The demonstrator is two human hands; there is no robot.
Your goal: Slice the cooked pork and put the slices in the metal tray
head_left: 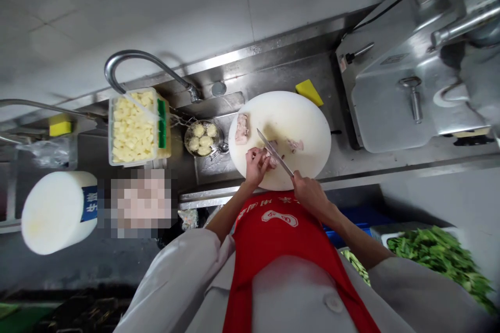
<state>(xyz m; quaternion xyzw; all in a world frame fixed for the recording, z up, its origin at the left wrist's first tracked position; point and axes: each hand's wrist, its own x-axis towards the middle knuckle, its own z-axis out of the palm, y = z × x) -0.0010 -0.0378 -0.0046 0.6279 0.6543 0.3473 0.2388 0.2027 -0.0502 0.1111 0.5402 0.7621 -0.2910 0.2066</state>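
A round white cutting board (pixel 308 119) lies in front of me on the steel counter. My right hand (pixel 305 187) is closed round the handle of a knife (pixel 275 152), whose blade slants up and left across the board. Just left of the blade, the curled fingers of my left hand (pixel 257 164) press on a piece of pale pink meat (pixel 270 160), partly hidden by the fingers and blade. Another strip of meat (pixel 241 129) rests near the board's left edge. Small cut bits of meat (pixel 295 145) lie to the right of the knife.
A yellow sponge (pixel 309 92) touches the board's far edge. Left stand a metal strainer (pixel 203 138) with several peeled pale pieces, a tub of cut pale cubes (pixel 133 127) and a curved faucet (pixel 148 54). A metal machine (pixel 410 88) is on the right; leafy greens (pixel 441 260) sit below it.
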